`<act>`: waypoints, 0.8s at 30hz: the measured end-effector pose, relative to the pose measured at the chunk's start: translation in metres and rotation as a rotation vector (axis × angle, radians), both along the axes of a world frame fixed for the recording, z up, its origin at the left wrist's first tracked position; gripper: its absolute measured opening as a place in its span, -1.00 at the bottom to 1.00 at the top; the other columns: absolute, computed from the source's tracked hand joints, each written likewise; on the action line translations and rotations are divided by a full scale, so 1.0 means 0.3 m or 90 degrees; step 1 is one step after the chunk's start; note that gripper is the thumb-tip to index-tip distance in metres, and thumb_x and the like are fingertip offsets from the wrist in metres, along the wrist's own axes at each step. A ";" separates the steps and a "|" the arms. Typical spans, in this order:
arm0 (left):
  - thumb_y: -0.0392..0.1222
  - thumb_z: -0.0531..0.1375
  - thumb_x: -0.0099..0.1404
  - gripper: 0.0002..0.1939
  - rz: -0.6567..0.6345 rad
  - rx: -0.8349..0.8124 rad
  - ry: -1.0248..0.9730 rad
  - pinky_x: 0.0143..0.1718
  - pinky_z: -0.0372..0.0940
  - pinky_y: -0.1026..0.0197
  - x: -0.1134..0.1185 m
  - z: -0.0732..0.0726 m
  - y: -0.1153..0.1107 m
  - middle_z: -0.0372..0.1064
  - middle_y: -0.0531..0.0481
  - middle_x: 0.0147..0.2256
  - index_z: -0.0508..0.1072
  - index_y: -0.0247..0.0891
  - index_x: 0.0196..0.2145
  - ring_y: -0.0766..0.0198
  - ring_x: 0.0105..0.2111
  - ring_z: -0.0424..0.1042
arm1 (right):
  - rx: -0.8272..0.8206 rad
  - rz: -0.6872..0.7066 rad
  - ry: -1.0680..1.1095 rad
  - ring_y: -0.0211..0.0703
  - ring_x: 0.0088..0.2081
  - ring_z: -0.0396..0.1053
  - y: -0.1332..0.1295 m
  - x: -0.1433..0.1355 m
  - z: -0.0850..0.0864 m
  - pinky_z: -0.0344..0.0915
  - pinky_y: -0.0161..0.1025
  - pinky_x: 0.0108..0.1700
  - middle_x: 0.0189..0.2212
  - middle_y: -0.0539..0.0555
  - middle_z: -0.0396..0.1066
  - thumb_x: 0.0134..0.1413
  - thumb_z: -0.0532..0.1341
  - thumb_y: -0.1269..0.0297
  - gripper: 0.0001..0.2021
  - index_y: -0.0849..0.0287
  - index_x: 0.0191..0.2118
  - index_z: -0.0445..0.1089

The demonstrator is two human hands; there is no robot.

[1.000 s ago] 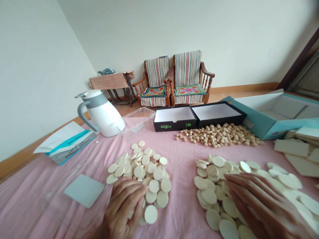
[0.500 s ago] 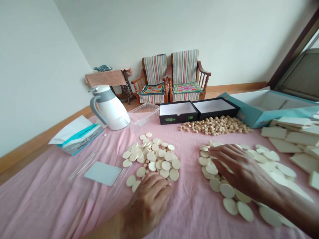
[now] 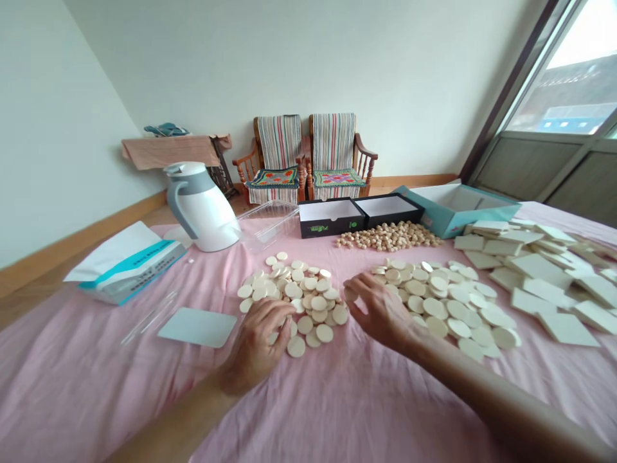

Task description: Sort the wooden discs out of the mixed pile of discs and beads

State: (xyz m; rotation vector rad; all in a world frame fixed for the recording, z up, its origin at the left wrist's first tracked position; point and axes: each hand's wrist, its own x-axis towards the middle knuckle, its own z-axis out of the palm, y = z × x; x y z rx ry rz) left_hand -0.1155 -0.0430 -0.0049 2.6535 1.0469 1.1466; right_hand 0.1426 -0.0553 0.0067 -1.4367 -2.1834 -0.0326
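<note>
My left hand [image 3: 260,341] rests at the near left side of a loose pile of pale round wooden discs [image 3: 318,302]. Its fingers are curled together, and whatever lies between them is hidden. Between this pile and a larger spread of wooden discs [image 3: 453,302] on the right is my right hand [image 3: 380,315]. Its thumb and fingers pinch a single wooden disc [image 3: 351,294], which looks shaded. The larger spread lies just beyond and right of that hand.
Wooden balls [image 3: 390,236] lie before two black boxes [image 3: 332,226] and a teal box [image 3: 443,222]. Square wooden pieces [image 3: 540,270] are heaped at right. Left stand a white jug [image 3: 209,215], a tissue pack [image 3: 132,267], a clear plastic tray [image 3: 272,218] and a whitish card [image 3: 197,326].
My right hand has moved left from the larger spread to the gap between the piles, with a disc in its fingers. My left hand has shifted slightly left and away from me. The view has turned right.
</note>
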 end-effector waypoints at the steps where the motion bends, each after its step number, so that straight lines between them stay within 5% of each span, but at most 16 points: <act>1: -0.37 0.07 0.26 -0.80 0.003 -0.002 -0.008 -0.13 0.31 0.11 -0.002 0.000 0.000 0.43 -0.08 -0.26 0.44 -0.27 -0.20 0.19 -0.18 0.38 | 0.033 -0.038 -0.007 -0.16 -0.30 0.30 -0.005 0.041 0.003 0.22 -0.25 -0.28 -0.32 0.13 0.34 0.11 0.07 0.45 -0.85 0.20 -0.21 0.33; 5: -0.35 0.09 0.25 -0.83 0.013 -0.006 -0.027 -0.14 0.31 0.12 -0.011 0.011 -0.003 0.44 -0.07 -0.27 0.44 -0.27 -0.23 0.19 -0.19 0.39 | 0.123 -0.228 -0.096 -0.05 -0.29 0.32 -0.024 0.226 0.013 0.23 -0.15 -0.28 -0.29 0.16 0.38 0.08 0.12 0.35 -0.82 0.20 -0.19 0.37; 8: -0.34 0.09 0.26 -0.84 0.023 -0.005 -0.034 -0.14 0.30 0.11 -0.022 0.021 -0.003 0.45 -0.07 -0.28 0.45 -0.27 -0.24 0.19 -0.21 0.39 | 0.181 -0.296 -0.120 0.04 -0.21 0.32 -0.027 0.268 0.022 0.23 -0.05 -0.21 -0.18 0.21 0.39 0.09 0.12 0.29 -0.75 0.21 -0.11 0.37; 15: -0.32 0.09 0.28 -0.84 0.051 -0.056 -0.054 -0.18 0.30 0.16 -0.046 0.027 0.018 0.45 -0.06 -0.30 0.47 -0.26 -0.28 0.21 -0.23 0.40 | -0.034 -0.035 0.045 -0.14 -0.25 0.36 0.025 -0.022 0.018 0.25 -0.22 -0.21 -0.25 0.13 0.40 0.10 0.14 0.30 -0.77 0.20 -0.12 0.39; 19: -0.33 0.09 0.27 -0.85 0.065 -0.074 -0.070 -0.18 0.29 0.19 -0.057 0.018 0.027 0.45 -0.05 -0.30 0.46 -0.26 -0.28 0.23 -0.24 0.41 | -0.109 -0.050 0.042 -0.15 -0.33 0.34 0.059 -0.120 -0.020 0.22 -0.25 -0.26 -0.34 0.13 0.39 0.04 0.17 0.31 -0.74 0.23 -0.12 0.38; 24: -0.35 0.09 0.25 -0.84 0.068 -0.069 -0.081 -0.18 0.29 0.20 -0.062 0.016 0.031 0.45 -0.04 -0.31 0.46 -0.26 -0.28 0.23 -0.24 0.41 | -0.096 -0.060 0.071 -0.17 -0.30 0.33 0.078 -0.083 -0.029 0.21 -0.28 -0.26 -0.31 0.12 0.37 0.05 0.12 0.35 -0.81 0.22 -0.19 0.37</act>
